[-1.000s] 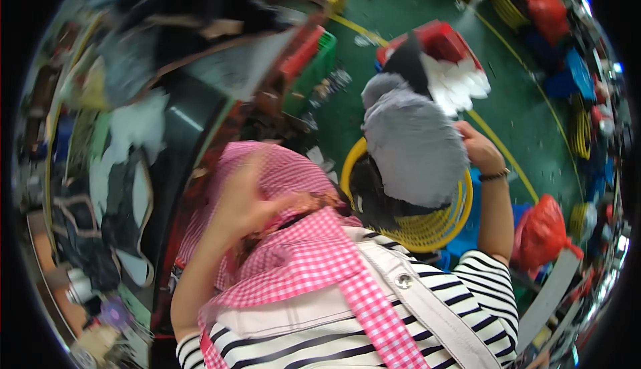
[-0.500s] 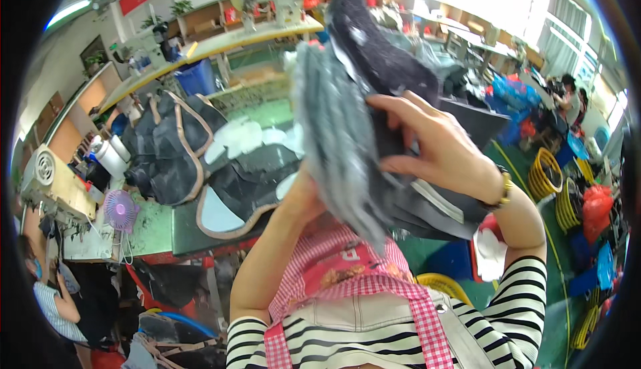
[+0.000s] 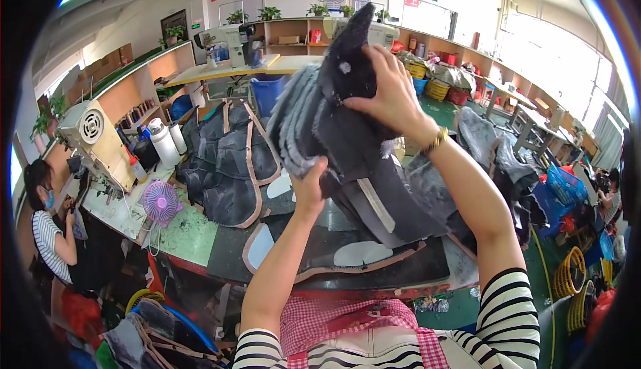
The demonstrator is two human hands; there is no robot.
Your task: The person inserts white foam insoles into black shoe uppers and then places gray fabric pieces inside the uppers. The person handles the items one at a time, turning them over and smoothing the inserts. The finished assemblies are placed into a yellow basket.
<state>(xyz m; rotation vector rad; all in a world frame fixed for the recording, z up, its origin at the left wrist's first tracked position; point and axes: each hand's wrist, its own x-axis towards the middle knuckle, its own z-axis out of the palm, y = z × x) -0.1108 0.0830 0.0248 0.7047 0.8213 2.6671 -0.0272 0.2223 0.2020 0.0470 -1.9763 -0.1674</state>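
Observation:
Raised above the bench, a thick stack of dark fabric pieces [image 3: 364,155] with grey fleecy edges is gripped between my two hands. My left hand [image 3: 310,192] grasps its lower left side by the fleecy layers. Near the pointed upper end, my right hand [image 3: 390,95] clasps the stack with the thumb on its dark face. A pale strip [image 3: 377,203] lies along the lower part of that face. Below on the bench rests a dark piece with beige edging, bearing a white oval patch [image 3: 362,253]; the stack hides part of it.
More beige-edged dark pieces [image 3: 230,192] lie left of the stack. A purple fan [image 3: 160,202], white flask [image 3: 162,142] and sewing machine [image 3: 100,138] stand farther left. Grey fleecy pieces [image 3: 475,135] are heaped at right. Another person [image 3: 53,235] sits far left.
My right hand has moved up toward the pointed end of the stack. The stack has turned to show more of its dark face, and the view has tilted up.

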